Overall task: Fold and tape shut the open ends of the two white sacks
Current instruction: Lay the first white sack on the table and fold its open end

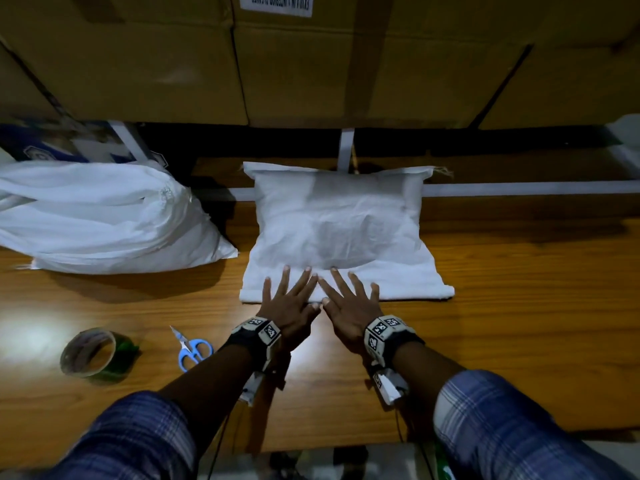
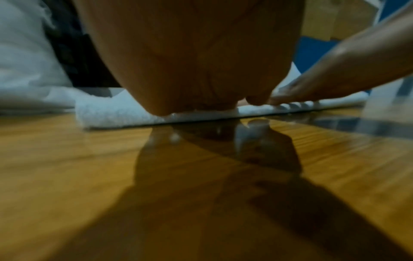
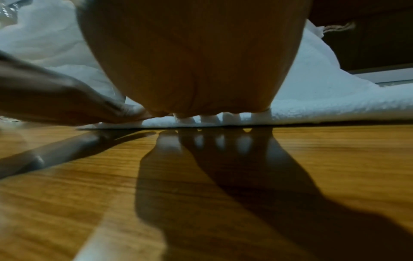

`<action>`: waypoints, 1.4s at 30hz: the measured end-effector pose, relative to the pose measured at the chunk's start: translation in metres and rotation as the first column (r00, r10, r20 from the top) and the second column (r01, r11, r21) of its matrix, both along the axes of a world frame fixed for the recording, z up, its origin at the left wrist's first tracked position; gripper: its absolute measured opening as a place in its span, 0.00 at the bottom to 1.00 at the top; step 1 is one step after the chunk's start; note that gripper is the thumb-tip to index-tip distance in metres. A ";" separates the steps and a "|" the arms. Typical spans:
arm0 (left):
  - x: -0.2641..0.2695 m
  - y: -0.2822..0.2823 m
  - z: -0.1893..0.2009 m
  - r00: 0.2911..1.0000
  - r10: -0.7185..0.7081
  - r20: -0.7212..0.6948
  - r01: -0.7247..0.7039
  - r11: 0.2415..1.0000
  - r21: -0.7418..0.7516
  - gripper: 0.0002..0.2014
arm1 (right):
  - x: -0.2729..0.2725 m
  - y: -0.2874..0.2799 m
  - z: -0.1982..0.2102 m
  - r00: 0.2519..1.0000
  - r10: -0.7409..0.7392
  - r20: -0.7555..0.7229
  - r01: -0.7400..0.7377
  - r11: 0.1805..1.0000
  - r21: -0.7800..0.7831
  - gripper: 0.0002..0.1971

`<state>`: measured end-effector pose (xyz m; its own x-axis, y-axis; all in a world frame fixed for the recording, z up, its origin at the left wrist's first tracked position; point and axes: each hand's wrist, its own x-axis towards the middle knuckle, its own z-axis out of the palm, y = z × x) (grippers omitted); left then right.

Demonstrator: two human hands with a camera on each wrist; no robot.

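Pressing our left hand point(image 1: 289, 304) and right hand point(image 1: 349, 306), fingers spread flat, side by side, we hold the flat white woven sack's point(image 1: 337, 223) folded near edge down.

Bare tabletop point(image 1: 519, 306) lies open right of the flat sack point(image 1: 339, 223), and between its near edge and the person. To the left, the bulging second sack point(image 1: 104, 216), scissors point(image 1: 190, 348) and tape roll point(image 1: 93, 351) crowd the way; cardboard boxes point(image 1: 311, 64) wall the far side.

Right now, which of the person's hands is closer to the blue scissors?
Left. The left hand presses flat on the near edge of the middle sack, just up and right of the blue scissors. The right hand presses beside it, farther away.
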<state>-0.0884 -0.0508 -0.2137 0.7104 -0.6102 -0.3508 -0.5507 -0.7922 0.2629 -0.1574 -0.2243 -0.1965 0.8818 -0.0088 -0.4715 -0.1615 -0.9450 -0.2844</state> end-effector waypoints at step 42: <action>0.034 0.044 0.025 0.980 0.044 0.194 -0.065 0.993 0.101 0.21 | -0.029 -0.156 0.006 0.936 -0.168 0.310 0.215 0.969 -0.122 0.08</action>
